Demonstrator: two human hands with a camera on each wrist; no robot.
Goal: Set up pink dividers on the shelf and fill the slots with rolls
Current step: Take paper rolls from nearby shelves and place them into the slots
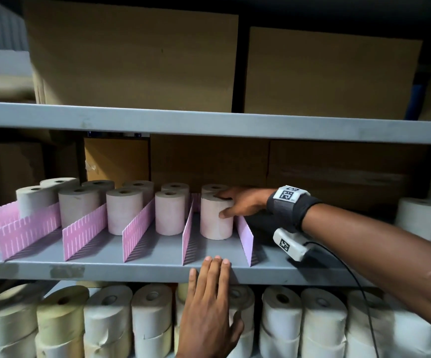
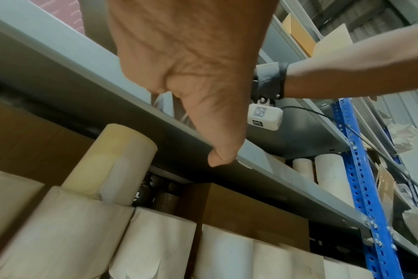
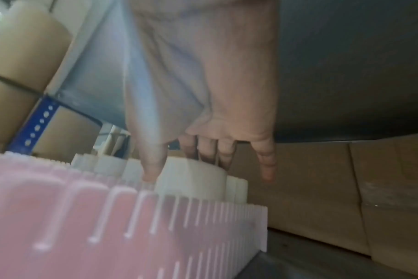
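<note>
Several slotted pink dividers [image 1: 188, 236] stand front to back on the grey middle shelf [image 1: 131, 270], and pinkish-beige rolls [image 1: 124, 210] stand upright in the slots between them. My right hand [image 1: 225, 205] grips the front roll [image 1: 215, 226] of the rightmost slot, thumb on its side and fingers over its top. The right wrist view shows the same roll [image 3: 193, 175] behind a pink divider [image 3: 131, 226], with my little finger stretched out clear of it. My left hand [image 1: 209, 293] lies flat against the shelf's front edge, fingertips [image 1: 215, 260] resting on the lip.
Cardboard boxes [image 1: 209, 161] line the back of the middle shelf and fill the upper shelf [image 1: 131, 58]. White rolls [image 1: 421, 218] stand at the shelf's right end. Wrapped rolls [image 1: 106, 321] pack the lower shelf. A cable [image 1: 359, 280] hangs from my right wrist camera. A blue upright [image 2: 365, 188] rises on the right.
</note>
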